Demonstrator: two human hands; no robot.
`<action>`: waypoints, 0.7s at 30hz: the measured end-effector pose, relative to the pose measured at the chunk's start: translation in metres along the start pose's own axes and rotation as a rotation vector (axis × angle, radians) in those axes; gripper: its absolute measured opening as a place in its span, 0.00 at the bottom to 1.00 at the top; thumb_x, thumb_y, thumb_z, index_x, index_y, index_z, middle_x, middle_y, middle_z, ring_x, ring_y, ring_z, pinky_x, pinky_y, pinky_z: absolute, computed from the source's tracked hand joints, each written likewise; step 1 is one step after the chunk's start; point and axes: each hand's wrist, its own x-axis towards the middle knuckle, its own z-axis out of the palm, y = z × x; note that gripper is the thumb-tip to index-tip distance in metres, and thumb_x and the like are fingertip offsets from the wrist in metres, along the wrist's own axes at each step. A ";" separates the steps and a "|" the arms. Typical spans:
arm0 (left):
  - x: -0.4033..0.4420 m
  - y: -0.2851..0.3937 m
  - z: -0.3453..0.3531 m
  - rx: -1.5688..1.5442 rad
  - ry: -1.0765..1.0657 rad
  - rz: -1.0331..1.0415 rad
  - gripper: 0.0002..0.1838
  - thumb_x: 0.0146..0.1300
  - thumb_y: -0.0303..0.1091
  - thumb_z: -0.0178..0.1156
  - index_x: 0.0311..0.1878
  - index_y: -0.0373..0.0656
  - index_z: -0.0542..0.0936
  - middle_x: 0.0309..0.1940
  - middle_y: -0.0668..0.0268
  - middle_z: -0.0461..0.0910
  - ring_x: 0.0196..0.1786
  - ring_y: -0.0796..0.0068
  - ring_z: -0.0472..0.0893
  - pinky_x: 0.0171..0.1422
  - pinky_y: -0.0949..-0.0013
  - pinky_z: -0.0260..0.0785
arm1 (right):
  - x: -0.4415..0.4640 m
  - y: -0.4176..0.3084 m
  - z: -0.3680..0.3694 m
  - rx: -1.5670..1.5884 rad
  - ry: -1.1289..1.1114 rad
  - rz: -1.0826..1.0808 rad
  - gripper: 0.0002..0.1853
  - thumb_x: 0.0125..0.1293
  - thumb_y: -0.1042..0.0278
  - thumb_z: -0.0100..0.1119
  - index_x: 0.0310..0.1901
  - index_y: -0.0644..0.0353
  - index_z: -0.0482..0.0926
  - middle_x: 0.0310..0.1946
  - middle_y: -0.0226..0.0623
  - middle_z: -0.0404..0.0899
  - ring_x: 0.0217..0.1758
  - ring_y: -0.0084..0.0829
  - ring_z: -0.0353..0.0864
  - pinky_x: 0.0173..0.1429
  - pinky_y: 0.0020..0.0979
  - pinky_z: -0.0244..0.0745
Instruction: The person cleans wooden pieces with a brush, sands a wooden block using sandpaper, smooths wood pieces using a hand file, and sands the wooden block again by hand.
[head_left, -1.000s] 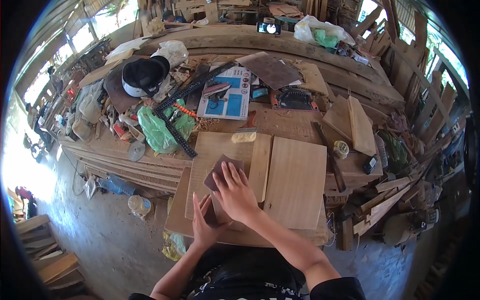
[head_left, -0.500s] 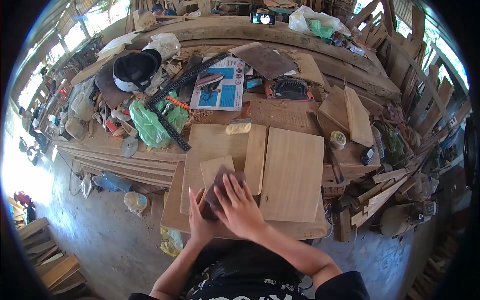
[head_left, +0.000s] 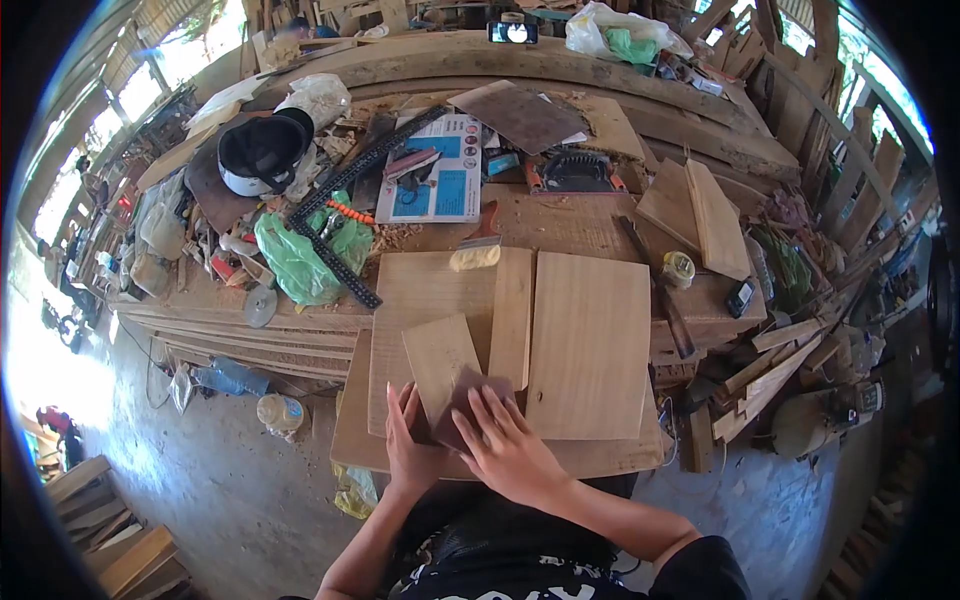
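A dark reddish-brown sheet of sandpaper point(head_left: 466, 391) lies across the lower part of a small wooden board point(head_left: 440, 352). My right hand point(head_left: 512, 446) presses it down with the fingers laid over it. At the lower left edge of the small board, my left hand point(head_left: 412, 446) grips it, fingers pointing up along the side; its thumb is partly hidden by the sandpaper. Beneath lies a wider wooden panel point(head_left: 393, 300), with a narrow wooden strip point(head_left: 512, 310) on its right and another wide panel point(head_left: 588, 345) beside that.
A brush point(head_left: 480, 240) rests at the panel's far edge. A black carpenter's square point(head_left: 335, 255), green plastic bag point(head_left: 290, 262) and cap point(head_left: 262, 155) lie left. A tape measure point(head_left: 678, 268), a hammer-like tool point(head_left: 672, 315) and a small black device point(head_left: 740, 297) sit right.
My right hand and the sandpaper have slid toward me and to the right, baring more of the small board. My left hand stays at the board's edge. The view has shifted slightly.
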 end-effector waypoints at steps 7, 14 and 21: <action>0.025 0.045 -0.008 0.310 -0.201 0.096 0.63 0.46 0.46 0.83 0.84 0.48 0.57 0.83 0.37 0.46 0.83 0.32 0.51 0.81 0.34 0.51 | -0.039 0.028 -0.049 0.557 0.058 0.342 0.12 0.76 0.71 0.54 0.54 0.67 0.80 0.40 0.52 0.86 0.40 0.48 0.89 0.42 0.44 0.81; 0.059 0.055 -0.005 0.422 -0.418 0.154 0.65 0.48 0.53 0.82 0.85 0.50 0.54 0.83 0.34 0.38 0.86 0.30 0.40 0.82 0.27 0.41 | -0.055 0.057 -0.043 0.903 0.388 0.809 0.15 0.82 0.69 0.47 0.55 0.74 0.78 0.43 0.49 0.86 0.43 0.37 0.92 0.46 0.37 0.88; 0.037 0.031 -0.002 0.290 -0.233 0.236 0.61 0.58 0.50 0.77 0.84 0.38 0.50 0.83 0.32 0.42 0.85 0.27 0.44 0.83 0.27 0.40 | -0.029 0.078 -0.048 1.122 0.390 0.671 0.16 0.81 0.71 0.51 0.63 0.72 0.76 0.52 0.47 0.85 0.56 0.39 0.89 0.62 0.40 0.86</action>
